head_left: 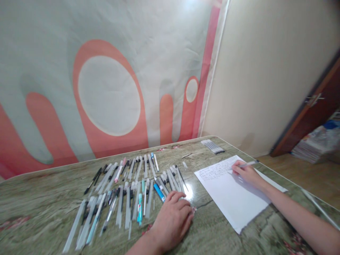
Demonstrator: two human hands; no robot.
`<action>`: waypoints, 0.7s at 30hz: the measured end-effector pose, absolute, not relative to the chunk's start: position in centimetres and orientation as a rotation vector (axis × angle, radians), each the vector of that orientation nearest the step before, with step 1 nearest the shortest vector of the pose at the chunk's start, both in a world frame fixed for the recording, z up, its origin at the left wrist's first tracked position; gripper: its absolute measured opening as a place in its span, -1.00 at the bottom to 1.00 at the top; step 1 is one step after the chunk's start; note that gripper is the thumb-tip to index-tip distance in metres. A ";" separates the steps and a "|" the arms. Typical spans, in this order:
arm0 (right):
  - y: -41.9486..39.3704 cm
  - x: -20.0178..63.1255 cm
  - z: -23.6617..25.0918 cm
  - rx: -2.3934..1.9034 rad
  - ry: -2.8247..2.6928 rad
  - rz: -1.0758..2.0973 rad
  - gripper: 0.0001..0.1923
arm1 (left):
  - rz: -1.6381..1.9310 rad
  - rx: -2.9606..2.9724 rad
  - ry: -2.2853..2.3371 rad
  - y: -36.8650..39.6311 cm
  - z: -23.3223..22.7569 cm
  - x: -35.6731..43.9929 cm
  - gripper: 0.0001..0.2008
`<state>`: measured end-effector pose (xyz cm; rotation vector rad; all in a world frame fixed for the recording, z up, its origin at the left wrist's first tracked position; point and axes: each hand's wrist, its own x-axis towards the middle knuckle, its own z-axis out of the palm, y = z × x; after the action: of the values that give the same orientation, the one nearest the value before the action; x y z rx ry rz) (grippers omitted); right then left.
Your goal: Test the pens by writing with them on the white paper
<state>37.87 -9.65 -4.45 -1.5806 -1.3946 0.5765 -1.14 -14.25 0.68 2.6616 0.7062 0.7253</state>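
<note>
A pen with a clear barrel and dark end is gripped in my right hand, its tip close to a white sheet of paper. Lines of small handwriting cover the upper part of the sheet; I cannot read them. My left hand rests palm down on the table, fingers loosely bent and nothing visible in them. Just beyond its fingertips lies a blue marker. Many pens and clear pen sleeves spread in rows to the left, among them a turquoise pen and a pink one.
A neat row of pens lies at the table's far right. The green marbled table meets a wall with a pink and grey banner. At right are a brown door and stacked papers on the floor.
</note>
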 end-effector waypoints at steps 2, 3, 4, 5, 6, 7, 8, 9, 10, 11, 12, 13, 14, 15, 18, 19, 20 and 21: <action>-9.6 37.7 -4.5 -1.590 -1.381 0.570 -0.68 | 0.724 2.653 0.697 -14.2 0.7 -1.1 -0.79; -9.6 37.6 -4.4 -1.594 -1.376 0.572 -0.67 | 0.725 2.650 0.692 -14.2 0.7 -1.1 -0.78; -9.6 37.6 -4.4 -1.596 -1.379 0.578 -0.67 | 0.725 2.648 0.687 -14.2 0.7 -1.1 -0.78; -9.6 37.6 -4.4 -1.596 -1.388 0.583 -0.67 | 0.724 2.648 0.683 -14.2 0.7 -1.1 -0.77; -9.6 37.7 -4.4 -1.594 -1.399 0.585 -0.67 | 0.723 2.648 0.681 -14.2 0.8 -1.1 -0.77; -9.6 37.8 -4.5 -1.592 -1.411 0.585 -0.68 | 0.722 2.647 0.681 -14.2 0.8 -1.1 -0.76; -9.5 37.8 -4.6 -1.592 -1.422 0.579 -0.68 | 0.715 2.647 0.682 -14.2 0.8 -1.1 -0.76; -9.5 37.9 -4.7 -1.595 -1.432 0.570 -0.69 | 0.705 2.647 0.684 -14.2 0.8 -1.1 -0.76; -9.5 38.0 -4.8 -1.603 -1.440 0.560 -0.69 | 0.690 2.647 0.686 -14.2 0.8 -1.1 -0.77; -9.4 38.1 -4.9 -1.610 -1.443 0.549 -0.70 | 0.676 2.649 0.689 -14.2 0.8 -1.1 -0.77; -9.4 38.1 -5.0 -1.616 -1.447 0.544 -0.70 | 0.660 2.650 0.693 -14.2 0.8 -1.1 -0.77; -9.4 38.1 -5.0 -1.617 -1.449 0.541 -0.70 | 0.647 2.652 0.694 -14.2 0.8 -1.1 -0.78; -9.4 38.1 -5.0 -1.613 -1.449 0.538 -0.71 | 0.642 2.652 0.695 -14.2 0.8 -1.1 -0.78; -9.4 38.1 -5.0 -1.606 -1.448 0.541 -0.71 | 0.643 2.651 0.696 -14.2 0.8 -1.1 -0.78; -9.5 38.0 -4.8 -1.587 -1.450 0.554 -0.72 | 0.651 2.649 0.692 -14.2 0.8 -1.1 -0.78; -9.6 38.0 -4.7 -1.583 -1.452 0.557 -0.73 | 0.652 2.651 0.691 -14.2 0.8 -1.1 -0.78; -9.6 38.1 -4.7 -1.581 -1.455 0.561 -0.73 | 0.645 2.653 0.692 -14.1 0.8 -1.1 -0.78; -9.6 38.1 -4.8 -1.581 -1.456 0.565 -0.73 | 0.634 2.656 0.693 -14.1 0.8 -1.1 -0.78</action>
<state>38.13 -9.56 -4.79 -1.5808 -1.4562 0.5648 -1.05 -14.13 0.84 2.6564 0.6934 0.6339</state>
